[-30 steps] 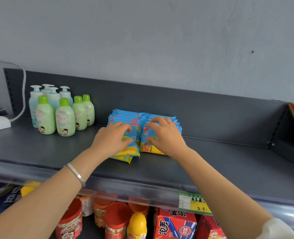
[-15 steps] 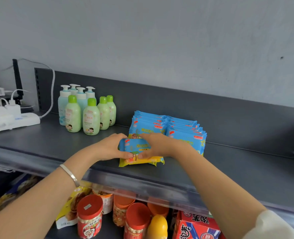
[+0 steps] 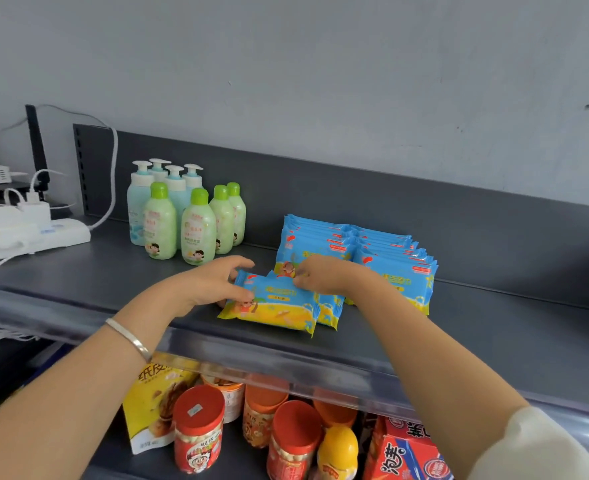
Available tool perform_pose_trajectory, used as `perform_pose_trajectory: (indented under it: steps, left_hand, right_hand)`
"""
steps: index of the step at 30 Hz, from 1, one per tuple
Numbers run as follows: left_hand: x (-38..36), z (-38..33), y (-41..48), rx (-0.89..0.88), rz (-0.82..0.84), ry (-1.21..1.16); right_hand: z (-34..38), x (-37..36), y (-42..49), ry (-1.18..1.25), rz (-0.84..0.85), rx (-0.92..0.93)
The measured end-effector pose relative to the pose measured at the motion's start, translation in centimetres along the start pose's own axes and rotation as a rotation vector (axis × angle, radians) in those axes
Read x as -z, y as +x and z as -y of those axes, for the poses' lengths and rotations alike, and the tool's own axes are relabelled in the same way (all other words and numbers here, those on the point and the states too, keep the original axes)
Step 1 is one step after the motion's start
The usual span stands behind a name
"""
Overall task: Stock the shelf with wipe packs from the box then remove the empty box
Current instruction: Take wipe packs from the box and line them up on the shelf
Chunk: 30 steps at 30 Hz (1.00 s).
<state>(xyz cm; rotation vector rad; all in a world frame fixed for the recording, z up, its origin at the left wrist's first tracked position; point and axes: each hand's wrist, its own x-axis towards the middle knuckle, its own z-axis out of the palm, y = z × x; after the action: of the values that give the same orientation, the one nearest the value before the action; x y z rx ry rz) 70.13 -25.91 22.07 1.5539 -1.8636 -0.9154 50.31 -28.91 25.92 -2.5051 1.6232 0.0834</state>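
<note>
The left hand (image 3: pixel 213 285) lay on the left end of the front wipe pack (image 3: pixel 272 306), thumb pressed on its upper face and fingers curved over its top edge, loosely cupped rather than clenched. The right hand (image 3: pixel 324 275) met the same pack at its upper right corner, fingertips pinched there; whether it also gripped the second pack (image 3: pixel 331 306) just behind was hard to tell, since the knuckles hid the contact. The two hands were near each other, with only the pack's width between them.

The front pack leaned back, its lower edge close to the front lip of the shelf (image 3: pixel 459 341). Beyond the right hand stood two rows of upright wipe packs (image 3: pixel 355 251), reaching back to the shelf's rear panel. Left of the left hand, past a bare strip of shelf, stood green-capped bottles (image 3: pixel 196 233) with pump bottles (image 3: pixel 140 206) behind them. Farther left lay a white power strip (image 3: pixel 54 233) and its cable. Right of the right forearm the shelf surface ran open and bare to the frame's edge. Below the arms, under the shelf lip, sat red-lidded jars (image 3: pixel 199 427).
</note>
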Motion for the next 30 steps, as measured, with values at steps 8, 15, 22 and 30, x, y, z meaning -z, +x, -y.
perform_pose_trajectory:
  steps: [8, 15, 22, 30]
  left_hand:
    - [-1.3, 0.2, 0.0, -0.067, 0.0, 0.155]
    - [-1.7, -0.2, -0.4, -0.099, -0.06, 0.129]
    - [-2.2, -1.1, 0.0, -0.243, -0.231, 0.172]
    - [-4.3, -3.5, 3.3, -0.213, -0.446, 0.381]
  right_hand:
    - [-0.6, 0.0, 0.6, 0.081, 0.051, -0.032]
    - [0.0, -0.1, 0.3, 0.211, -0.168, -0.075]
    - [-0.1, 1.3, 0.4, 0.193, -0.457, 0.021]
    - [-1.4, 2.4, 1.5, -0.02, -0.519, -0.01]
